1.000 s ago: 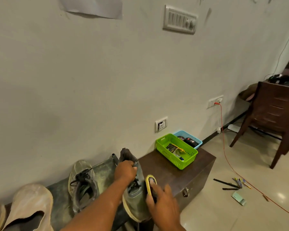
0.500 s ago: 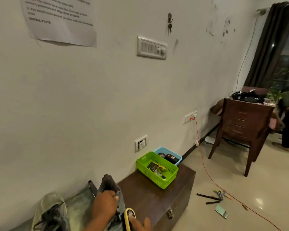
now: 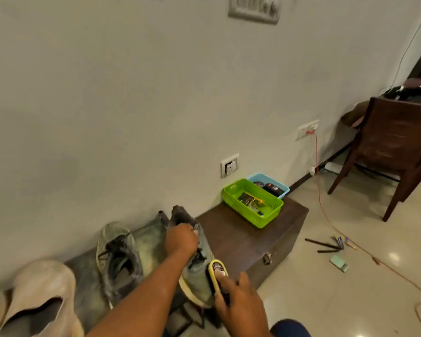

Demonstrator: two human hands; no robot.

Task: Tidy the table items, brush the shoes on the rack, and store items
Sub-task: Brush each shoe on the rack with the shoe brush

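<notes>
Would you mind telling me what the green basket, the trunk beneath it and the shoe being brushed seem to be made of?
Green basket: moulded plastic, judging by its bright even colour and slotted walls.
Trunk: looks like dark wood with a dull finish; a metal latch glints on its front.
Shoe: soft grey fabric or suede-like upper, matte, over a pale, probably rubber, sole.

Wooden chest [image 3: 243,242], green basket [image 3: 253,203], blue basket [image 3: 269,181]

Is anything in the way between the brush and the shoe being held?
Nothing visible. The right hand holds the yellow brush right against the toe end of the grey shoe, which the left hand grips at its opening. The second grey shoe lies apart, to the left.
</notes>
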